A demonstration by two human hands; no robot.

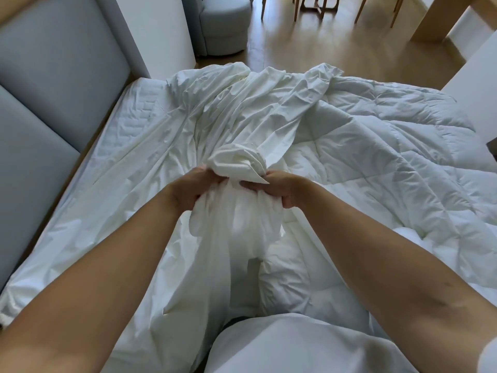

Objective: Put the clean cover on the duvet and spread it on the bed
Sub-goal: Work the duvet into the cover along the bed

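The job looked barely begun: the left grip (194,190) and right grip (283,190) were clamped on the bunched cover (242,117) mid-bed, while the duvet (390,157) lay bare on the right of the bed (139,103), neither covered nor spread.

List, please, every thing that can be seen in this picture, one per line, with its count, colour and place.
duvet cover: one, white, bunched mid-bed, trailing to the far edge
duvet: one, white, quilted, on the right part of the bed
bed: one, white quilted surface, showing at the left
headboard: one, grey-blue, padded panels, along the left
armchair: one, pale grey-blue, on the floor beyond the bed
chair legs: several, light wood, upper edge; the chairs cannot be counted
floor: one, light wood, beyond the bed
garment: one, white, on the person, bottom edge
left hand: one, grips the bunched duvet cover from the left
right hand: one, grips it from the right
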